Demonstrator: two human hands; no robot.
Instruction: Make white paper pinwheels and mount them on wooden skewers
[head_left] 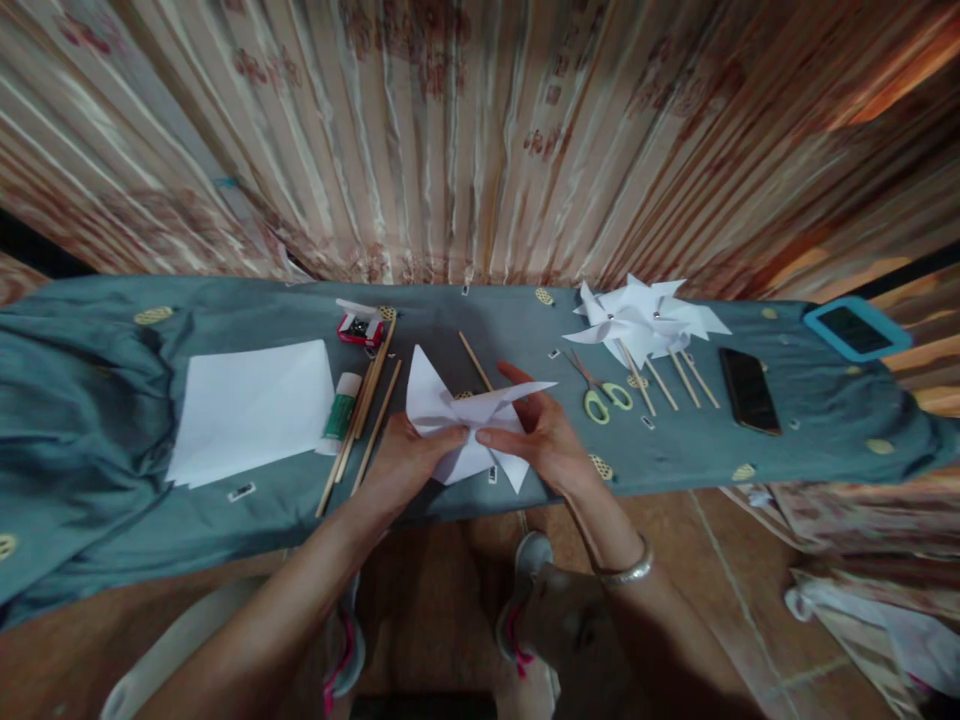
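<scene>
“Both our left hand [412, 452] and our right hand [553, 442] reach in over the near edge of the cloth-covered table [521, 322]. How do we have them turned?”

“Our forearms slant inward from the near side, so that the thumbs point at each other. Their tips press close together at the middle of the white paper pinwheel [477, 408].”

“And our fingers?”

“On the left they curl under the paper, mostly hidden, and we pinch it between them and the thumb. On the right we pinch it too, thumb on top, the index finger stretched out behind the upper blade. A silver bracelet [628, 573] circles our right wrist.”

“Where do we have the pinwheel?”

“By the near edge, about midway along the table; whether it rests there or hangs just above, we cannot tell. One wooden stick [475, 361] lies beyond it, its lower end out of sight behind the paper.”

“What have we to either side?”

“Toward the left end, a stack of white sheets [251, 410], then a glue stick [341, 412] and a bunch of loose sticks [367, 400], with an open red box [361, 329] nearer the far edge. Toward the right end, scissors [595, 382], a cluster of pinwheels [637, 308] by the far edge, a phone [750, 390], and a blue-framed device [857, 328] near the far right corner.”
</scene>
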